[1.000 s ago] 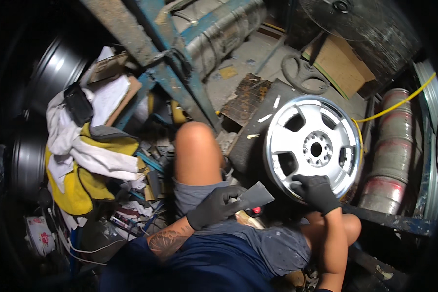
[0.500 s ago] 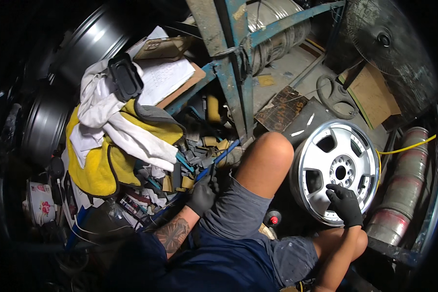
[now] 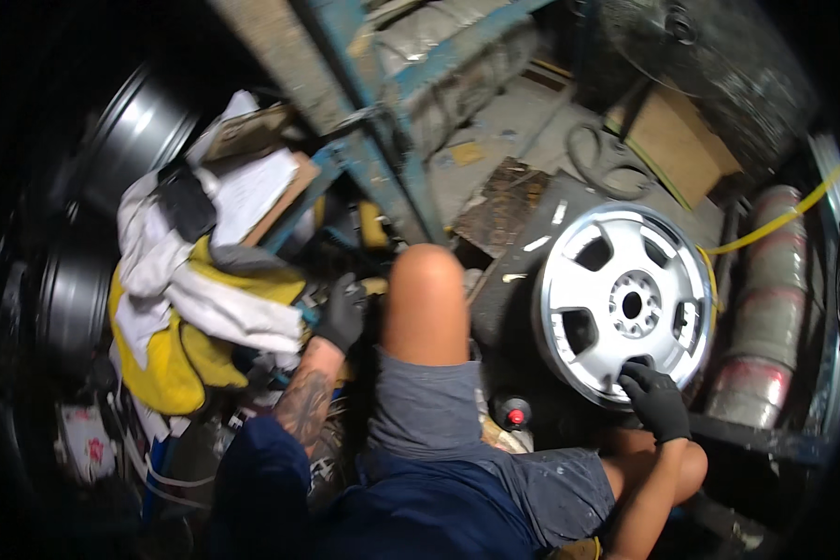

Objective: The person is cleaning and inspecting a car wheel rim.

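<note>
A silver alloy wheel (image 3: 583,250) leans face-up in front of me on the right, with a ring of bolt holes round its centre bore. My right hand (image 3: 656,401), in a dark glove, lies at its near edge, the fingers extended over a lower window. Nothing shows between those fingers. On the left, my left hand (image 3: 341,317), also gloved, reaches over the pile of scraps beside my raised knee. Motion smears its fingers, and whether they hold anything is unclear. Close by it hangs the sleeve end of a white cloth (image 3: 233,303) over a yellow-and-grey cloth (image 3: 149,364).
A blue metal frame leg (image 3: 383,159) stands ahead. Papers (image 3: 257,191) and a black tray-like item (image 3: 187,201) lie left of it. Dark wheels (image 3: 140,131) are stacked far left. A red-capped bottle (image 3: 515,413) stands between my legs; a yellow hose (image 3: 775,224) runs right.
My left hand has moved up and left, from beside my thigh to over the scrap pile. My right hand's fingers have come down at the wheel's lower window. The whole view has shifted.
</note>
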A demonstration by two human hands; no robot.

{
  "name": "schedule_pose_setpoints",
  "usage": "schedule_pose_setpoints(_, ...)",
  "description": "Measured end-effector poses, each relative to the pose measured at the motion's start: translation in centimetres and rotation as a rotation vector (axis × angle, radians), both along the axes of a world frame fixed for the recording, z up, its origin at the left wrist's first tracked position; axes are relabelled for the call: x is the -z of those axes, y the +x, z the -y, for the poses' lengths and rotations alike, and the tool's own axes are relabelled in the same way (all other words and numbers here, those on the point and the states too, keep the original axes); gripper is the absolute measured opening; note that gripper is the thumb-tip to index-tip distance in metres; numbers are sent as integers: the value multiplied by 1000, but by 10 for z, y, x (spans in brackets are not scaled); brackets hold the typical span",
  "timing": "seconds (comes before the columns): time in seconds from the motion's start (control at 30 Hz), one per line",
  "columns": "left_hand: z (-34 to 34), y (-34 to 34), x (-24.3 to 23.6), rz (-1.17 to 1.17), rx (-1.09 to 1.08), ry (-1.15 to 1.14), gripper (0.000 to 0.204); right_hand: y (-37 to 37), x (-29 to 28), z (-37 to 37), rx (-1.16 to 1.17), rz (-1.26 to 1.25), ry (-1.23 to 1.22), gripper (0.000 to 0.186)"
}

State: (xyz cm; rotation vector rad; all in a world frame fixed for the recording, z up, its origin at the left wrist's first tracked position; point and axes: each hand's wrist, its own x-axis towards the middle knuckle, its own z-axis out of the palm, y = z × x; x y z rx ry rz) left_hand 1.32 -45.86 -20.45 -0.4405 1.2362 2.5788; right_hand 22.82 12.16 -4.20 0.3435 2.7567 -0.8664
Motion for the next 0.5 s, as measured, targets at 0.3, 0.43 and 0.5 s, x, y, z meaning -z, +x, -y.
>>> schedule_pose_setpoints(0.3, -228, 52, -188, -952, 155, -1299, 64, 56, 31, -33, 164, 165, -54, 38)
schedule_pose_setpoints(0.43, -302, 81, -195, -1226, 950, -989, 38, 65, 18, -38, 209, 144, -91, 39)
schedule_pose_setpoints(0.5, -330, 116, -180, -1303, 1280, -846, 28, 70, 12, -40, 280, -25, -95, 39)
